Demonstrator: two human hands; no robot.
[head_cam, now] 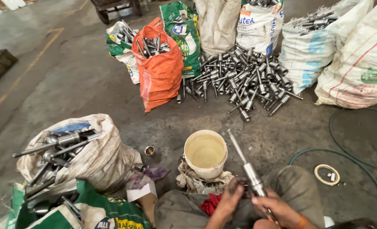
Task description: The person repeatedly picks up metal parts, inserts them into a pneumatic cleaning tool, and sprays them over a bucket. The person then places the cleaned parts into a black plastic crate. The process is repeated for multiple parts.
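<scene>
I hold a long steel shaft with a thicker cylindrical body, its thin rod end pointing up and left over the floor. My right hand grips its lower end. My left hand closes on the thick part from the left, with a dark rag at the fingers. A cream plastic bucket holding murky liquid stands just left of the shaft, on crumpled cloth. A red cloth lies on my lap.
A pile of similar steel shafts lies on the concrete ahead. Sacks of shafts stand around: orange, white at right, and beige at left. A green hose curves at right, beside a tape ring.
</scene>
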